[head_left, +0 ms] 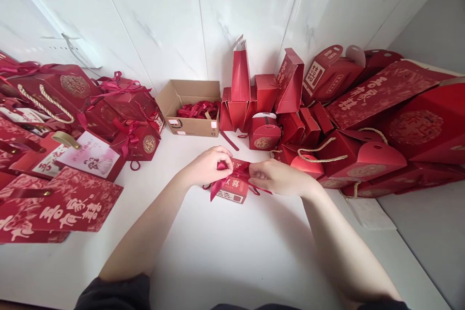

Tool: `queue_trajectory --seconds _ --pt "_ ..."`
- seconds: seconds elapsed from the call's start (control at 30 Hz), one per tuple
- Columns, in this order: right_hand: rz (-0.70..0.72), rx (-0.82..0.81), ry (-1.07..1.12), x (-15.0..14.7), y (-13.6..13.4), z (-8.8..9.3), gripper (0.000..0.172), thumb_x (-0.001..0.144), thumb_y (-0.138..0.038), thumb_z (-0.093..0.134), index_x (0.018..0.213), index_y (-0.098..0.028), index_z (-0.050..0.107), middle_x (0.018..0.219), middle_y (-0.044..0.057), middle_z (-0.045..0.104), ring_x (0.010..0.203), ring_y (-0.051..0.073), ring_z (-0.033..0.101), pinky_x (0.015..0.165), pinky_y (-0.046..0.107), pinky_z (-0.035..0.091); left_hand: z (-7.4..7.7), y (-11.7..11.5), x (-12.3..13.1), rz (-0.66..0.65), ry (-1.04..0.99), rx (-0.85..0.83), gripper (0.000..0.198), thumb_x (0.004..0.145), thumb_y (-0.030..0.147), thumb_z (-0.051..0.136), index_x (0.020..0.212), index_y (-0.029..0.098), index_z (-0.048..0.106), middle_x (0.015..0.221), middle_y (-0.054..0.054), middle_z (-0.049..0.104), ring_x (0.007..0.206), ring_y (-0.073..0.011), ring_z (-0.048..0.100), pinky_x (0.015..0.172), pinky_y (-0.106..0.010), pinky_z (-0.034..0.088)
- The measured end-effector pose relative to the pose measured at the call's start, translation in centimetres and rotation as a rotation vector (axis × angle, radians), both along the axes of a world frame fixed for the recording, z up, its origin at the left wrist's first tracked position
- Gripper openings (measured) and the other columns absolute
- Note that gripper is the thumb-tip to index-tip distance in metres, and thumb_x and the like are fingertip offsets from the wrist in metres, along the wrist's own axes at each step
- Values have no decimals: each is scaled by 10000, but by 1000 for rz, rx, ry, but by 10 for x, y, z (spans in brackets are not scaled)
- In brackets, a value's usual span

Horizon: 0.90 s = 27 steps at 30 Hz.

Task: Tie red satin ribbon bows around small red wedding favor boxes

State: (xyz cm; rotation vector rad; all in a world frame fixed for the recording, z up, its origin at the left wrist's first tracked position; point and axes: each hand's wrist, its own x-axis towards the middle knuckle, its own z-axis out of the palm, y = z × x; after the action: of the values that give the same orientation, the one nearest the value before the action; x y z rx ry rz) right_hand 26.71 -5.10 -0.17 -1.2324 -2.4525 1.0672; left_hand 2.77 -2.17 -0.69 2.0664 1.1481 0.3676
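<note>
A small red box (232, 186) is placed on the white counter (225, 252), between the hands. Its top is crossed by a glossy dark-red ribbon (217, 189), looped into a bow. A narrow, pinching grip is held on the ribbon by the left hand (207, 168); its other side is gripped by the curled right hand (274, 177), whose fingertips are partly hidden. In front of the box, a broad stretch of smooth counter is seen. Room is bounded at the left by stiff, printed paper bags (69, 203), at the right by heaped red cartons (363, 155), some fitted with twisted rope handles (319, 152), and behind by a plain rectangular cardboard box (194, 128), in which crumpled ribbon is piled. The shiny wall (163, 14) is veined like marble.
</note>
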Motion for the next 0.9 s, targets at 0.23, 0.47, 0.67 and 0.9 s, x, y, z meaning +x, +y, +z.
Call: queue_trajectory --seconds 0.23,0.47,0.67,0.9 --pt "-78 47 -274 9 -1 -1 245 848 -257 529 610 -202 539 590 18 552 514 148 490 469 260 290 2 1 -2 -15 17 68 161 809 340 603 818 203 685 1155 -72 602 1047 -241 609 942 -373 478" --pt "-261 200 -37 19 -22 30 144 934 -305 492 1006 -235 596 767 16 682 654 179 609 568 273 409 40 -21 -2 17 -117 135 309 879 351 570 1174 259 578 1257 -32 604 1203 -219 545 1070 -400 404" --pt "-163 477 445 0 -56 75 143 947 -265 522 1077 -236 574 1084 43 662 967 189 640 838 318 520 93 -61 21 -110 -280 170 585 873 400 619 1416 321 415 1475 -58 450 1340 -301 435 1126 -499 368" --pt "-18 713 563 0 -79 88 453 877 -313 634 1310 -288 503 1568 49 273 1427 303 318 1128 473 382 106 -89 42 -287 -410 453 1066 741 639 678 1514 466 -35 1636 36 -5 1484 -401 -45 1174 -596 199"
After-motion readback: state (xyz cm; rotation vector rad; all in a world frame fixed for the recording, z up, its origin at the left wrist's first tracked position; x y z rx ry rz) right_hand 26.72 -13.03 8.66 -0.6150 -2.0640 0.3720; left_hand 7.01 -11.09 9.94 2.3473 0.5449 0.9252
